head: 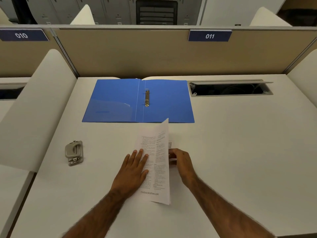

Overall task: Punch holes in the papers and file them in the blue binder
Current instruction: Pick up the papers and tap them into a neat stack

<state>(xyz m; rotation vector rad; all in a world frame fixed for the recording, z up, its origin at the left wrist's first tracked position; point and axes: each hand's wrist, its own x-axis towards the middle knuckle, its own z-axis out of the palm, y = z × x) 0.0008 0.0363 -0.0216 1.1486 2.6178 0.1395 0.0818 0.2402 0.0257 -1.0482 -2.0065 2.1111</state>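
Observation:
A blue binder (118, 100) lies open flat at the back of the desk, its two metal rings (147, 97) in the spine. In front of it, printed papers (157, 162) rest on the desk, their right half lifted and curled over to the left. My left hand (134, 170) lies flat with spread fingers on the left part of the papers. My right hand (181, 160) grips the raised right edge from behind. A grey metal hole punch (74, 152) stands to the left, apart from both hands.
A white desk (240, 152) with beige partition walls behind. An open cable tray (229, 89) sits at the back right. White side dividers (39, 107) flank the desk on both sides.

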